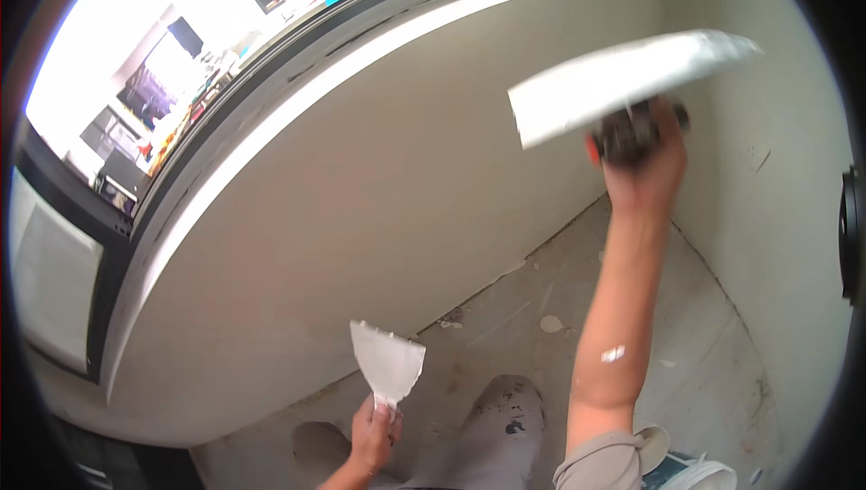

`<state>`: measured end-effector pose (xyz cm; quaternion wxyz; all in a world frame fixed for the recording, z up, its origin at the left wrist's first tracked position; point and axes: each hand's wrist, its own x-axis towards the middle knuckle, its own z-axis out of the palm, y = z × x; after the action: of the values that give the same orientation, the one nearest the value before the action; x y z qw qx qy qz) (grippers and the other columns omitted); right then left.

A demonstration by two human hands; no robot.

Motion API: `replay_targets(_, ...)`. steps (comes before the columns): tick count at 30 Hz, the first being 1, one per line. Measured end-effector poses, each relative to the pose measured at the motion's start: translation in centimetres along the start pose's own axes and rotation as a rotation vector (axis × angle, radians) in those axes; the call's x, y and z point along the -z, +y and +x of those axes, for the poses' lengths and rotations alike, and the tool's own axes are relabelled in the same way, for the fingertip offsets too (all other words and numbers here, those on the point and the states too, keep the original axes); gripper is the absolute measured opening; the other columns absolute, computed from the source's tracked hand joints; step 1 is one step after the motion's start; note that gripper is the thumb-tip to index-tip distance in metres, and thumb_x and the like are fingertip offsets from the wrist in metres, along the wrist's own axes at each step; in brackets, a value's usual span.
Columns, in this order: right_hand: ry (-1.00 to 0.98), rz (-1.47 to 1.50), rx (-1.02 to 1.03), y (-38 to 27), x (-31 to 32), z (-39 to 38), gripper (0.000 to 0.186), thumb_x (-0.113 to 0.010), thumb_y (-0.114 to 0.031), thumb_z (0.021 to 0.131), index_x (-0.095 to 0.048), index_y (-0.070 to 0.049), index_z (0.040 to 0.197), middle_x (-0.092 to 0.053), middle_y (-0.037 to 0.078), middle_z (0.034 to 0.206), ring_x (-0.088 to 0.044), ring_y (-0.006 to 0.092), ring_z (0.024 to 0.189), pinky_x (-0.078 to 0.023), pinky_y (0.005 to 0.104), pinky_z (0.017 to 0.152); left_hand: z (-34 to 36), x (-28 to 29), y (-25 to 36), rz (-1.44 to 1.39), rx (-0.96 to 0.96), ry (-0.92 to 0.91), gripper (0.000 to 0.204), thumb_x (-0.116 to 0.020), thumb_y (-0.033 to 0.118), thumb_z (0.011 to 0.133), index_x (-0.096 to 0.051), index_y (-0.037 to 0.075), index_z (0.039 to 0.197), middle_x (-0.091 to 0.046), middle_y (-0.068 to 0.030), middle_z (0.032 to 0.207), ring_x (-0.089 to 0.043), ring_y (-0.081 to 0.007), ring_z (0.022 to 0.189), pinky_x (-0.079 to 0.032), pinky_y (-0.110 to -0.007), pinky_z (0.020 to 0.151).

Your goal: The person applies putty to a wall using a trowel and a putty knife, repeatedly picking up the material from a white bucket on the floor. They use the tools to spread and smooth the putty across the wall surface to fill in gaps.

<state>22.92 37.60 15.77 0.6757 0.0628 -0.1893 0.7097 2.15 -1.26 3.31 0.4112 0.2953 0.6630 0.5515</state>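
My right hand [651,170] is raised in front of the corner, wrapped round the black and red handle of a wide skimming blade [613,84]. The blade is long and pale, slightly blurred, and lies across the upper right of the view, close to the plastered wall [379,192]; whether it touches cannot be told. Low in the middle, my left hand [372,440] grips a putty knife [388,364] by its handle. Its flared blade points up, coated whitish, with ragged bits along the edge. A white smear sits on my right forearm.
A dark-framed window [334,21] with a white sill curves across the upper left, cluttered things beyond it. At my lower right stands a white bucket [713,475]. The grey floor [577,264] carries dried splotches. The side wall [767,120] meets the window wall at right.
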Motion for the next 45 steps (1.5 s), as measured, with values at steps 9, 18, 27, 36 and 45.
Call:
replay_targets(9, -0.558, -0.402, -0.221, 2.8, 2.8, -14.7, 0.027, -0.068, -0.024, 0.078, -0.059, -0.005, 0.095, -0.062, 0.008, 0.093, -0.06, 0.021, 0.086, -0.048, 0.0337, 0.077, 3.1, -0.4, 4.0, 0.052, 0.218, -0.438, 0.04, -0.044, 0.043, 0.092, -0.051, 0.004, 0.093, -0.044, 0.0006, 0.065, -0.04, -0.0071, 0.055, -0.031, -0.022, 0.049)
replay_targets(18, -0.082, -1.688, -0.688, 5.8, 8.8, -5.4, 0.018, -0.07, -0.017, 0.072, -0.06, -0.006, 0.083, -0.06, 0.005, 0.074, -0.058, 0.0158, 0.063, -0.045, 0.0289, 0.049, 1.3, 1.1, 2.0, -0.047, -0.047, -0.303, 0.037, -0.044, 0.037, 0.094, -0.051, 0.001, 0.101, -0.047, 0.0014, 0.066, -0.04, -0.0059, 0.055, -0.034, -0.022, 0.051)
replay_targets(27, -0.233, -1.334, 0.051, 6.5, 3.2, 6.3, 0.014, -0.065, -0.012, 0.078, -0.06, -0.003, 0.087, -0.061, 0.004, 0.077, -0.057, 0.0121, 0.069, -0.048, 0.0256, 0.064, 0.9, 4.8, -1.4, -0.044, -0.074, -0.191, 0.047, -0.047, 0.041, 0.091, -0.05, -0.002, 0.108, -0.049, -0.0021, 0.067, -0.04, -0.0073, 0.053, -0.032, -0.022, 0.047)
replay_targets(36, -0.523, -1.391, -0.134, 24.7, -0.8, -16.6, 0.02, -0.071, -0.017, 0.075, -0.059, -0.003, 0.083, -0.061, 0.005, 0.066, -0.057, 0.0112, 0.06, -0.046, 0.0257, 0.056, 0.1, 13.1, -6.3, -0.094, -0.123, -0.426, 0.044, -0.045, 0.036, 0.093, -0.049, -0.004, 0.11, -0.051, -0.0026, 0.07, -0.043, -0.0079, 0.055, -0.036, -0.023, 0.05)
replay_targets(45, -0.717, -1.492, 0.038, 40.2, -1.8, -36.7, 0.022, -0.069, -0.018, 0.074, -0.058, -0.006, 0.089, -0.064, 0.012, 0.084, -0.063, 0.0301, 0.076, -0.051, 0.034, 0.067, -6.1, 22.3, -11.3, 0.133, -0.435, -0.176, 0.03, -0.049, 0.024, 0.088, -0.057, -0.004, 0.089, -0.059, -0.0071, 0.07, -0.055, -0.0153, 0.059, -0.044, -0.026, 0.053)
